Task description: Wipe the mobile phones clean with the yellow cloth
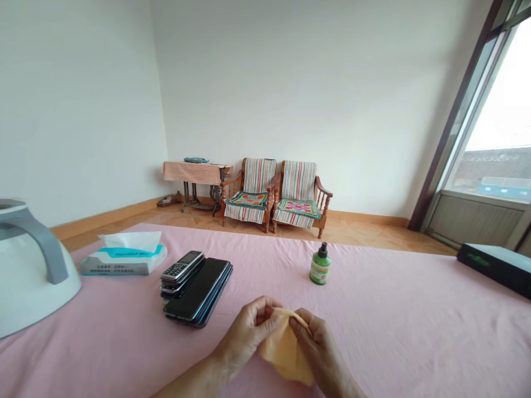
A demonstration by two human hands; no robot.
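Observation:
A yellow cloth (286, 349) hangs between my two hands, low in the head view over the pink tablecloth. My left hand (254, 325) pinches its upper left edge between thumb and fingers. At the upper right edge, my right hand (316, 337) grips the cloth with the thumb on top. Beyond the hands stands a small green bottle (319, 266) with a black cap, upright. To the left of my left hand lie stacked smartphones (199, 293), and against them a pile of keypad phones (182, 268).
A pack of tissues (124, 258) lies at the back left, beside a large white kettle (33, 276) with a grey handle. On the right edge sits a black box (495, 265). Two chairs (259, 182) and a covered sewing table (194, 174) stand beyond the pink-covered table (394, 315).

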